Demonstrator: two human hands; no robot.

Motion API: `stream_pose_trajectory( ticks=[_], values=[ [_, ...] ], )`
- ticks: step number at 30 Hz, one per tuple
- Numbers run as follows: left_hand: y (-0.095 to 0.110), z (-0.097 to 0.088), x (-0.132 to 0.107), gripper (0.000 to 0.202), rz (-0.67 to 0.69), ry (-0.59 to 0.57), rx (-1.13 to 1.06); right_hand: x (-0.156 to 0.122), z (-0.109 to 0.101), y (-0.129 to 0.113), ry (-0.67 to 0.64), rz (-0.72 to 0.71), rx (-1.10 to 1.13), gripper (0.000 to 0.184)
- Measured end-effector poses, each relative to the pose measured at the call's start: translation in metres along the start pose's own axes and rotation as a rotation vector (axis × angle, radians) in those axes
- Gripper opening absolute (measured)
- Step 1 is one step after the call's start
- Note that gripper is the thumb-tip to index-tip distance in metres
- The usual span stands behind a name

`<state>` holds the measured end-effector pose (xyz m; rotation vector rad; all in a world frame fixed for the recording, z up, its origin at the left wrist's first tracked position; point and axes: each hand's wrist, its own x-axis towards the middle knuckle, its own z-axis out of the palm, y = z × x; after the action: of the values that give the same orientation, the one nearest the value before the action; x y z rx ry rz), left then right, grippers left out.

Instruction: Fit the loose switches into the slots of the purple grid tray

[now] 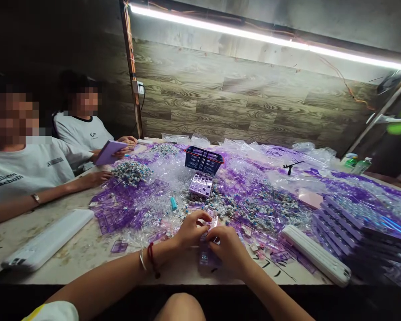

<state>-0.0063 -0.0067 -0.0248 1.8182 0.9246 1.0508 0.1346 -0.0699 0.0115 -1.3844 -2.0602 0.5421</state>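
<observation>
At the table's near edge, my left hand (191,228) and my right hand (230,249) meet over a see-through purple plastic piece (204,257) with small compartments. The left fingers are bent and closed around its far end. My right thumb and fingers pinch together at its near right side; whether a small part is between them is hidden. Just beyond them stands a lilac tray with square openings (201,185). A small turquoise block (173,203) lies to its left, among loose white and blue bits (217,200).
A dark basket (203,161) stands mid-table. Purple plastic frames (120,209) and a heap of small parts (132,173) lie left. White long cases (50,238) (316,254) flank my arms. Stacked purple trays (344,227) stand right. Two co-workers sit left; one holds a purple panel (109,152).
</observation>
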Motion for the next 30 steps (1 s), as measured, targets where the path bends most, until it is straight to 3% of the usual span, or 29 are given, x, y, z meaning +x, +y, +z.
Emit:
stream_pose_trajectory(
  ticks=[6,20,30],
  values=[
    [-0.0006,-0.0050,0.0057,0.015,-0.001,0.011,0.017,0.0005,0.0006,0.0037,-0.004,-0.041,-0.038,0.028],
    [-0.0033,-0.0025,0.0045,0.015,0.016,0.006,0.030,-0.0029,-0.0081,0.0054,-0.080,0.046,-0.113,0.016],
    [-0.0021,-0.0025,0.0043,0.016,0.002,-0.001,0.041,0.0000,-0.0084,0.0052,-0.104,-0.029,-0.171,0.015]
  ],
)
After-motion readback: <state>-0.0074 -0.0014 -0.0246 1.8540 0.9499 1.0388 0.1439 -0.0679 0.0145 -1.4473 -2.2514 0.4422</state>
